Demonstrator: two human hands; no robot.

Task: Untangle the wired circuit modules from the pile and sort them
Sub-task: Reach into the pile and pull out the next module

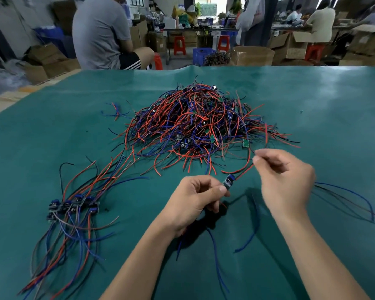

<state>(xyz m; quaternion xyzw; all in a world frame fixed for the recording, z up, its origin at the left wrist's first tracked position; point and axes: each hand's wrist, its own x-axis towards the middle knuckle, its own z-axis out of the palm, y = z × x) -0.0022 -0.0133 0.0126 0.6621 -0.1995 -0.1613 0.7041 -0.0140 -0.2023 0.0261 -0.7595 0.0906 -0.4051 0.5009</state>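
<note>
One view only, taken from a head-worn wide-angle cam, aimed forward and down across a green table mat (52, 131). Both forearms are seen entering from the near edge; the left hand (195, 198) and right hand (286, 180) are held close under the lens, centre-right. The wire pile (201, 124) is framed mid-distance, centre. The far workshop bg is caught along the top, edges bent by lens distortion. No 2nd view, so no overlap.

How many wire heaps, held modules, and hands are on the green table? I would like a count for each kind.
Wire heaps: 2, the tangled pile and the sorted group
Held module: 1
Hands: 2, left hand, right hand
Total: 5
</note>
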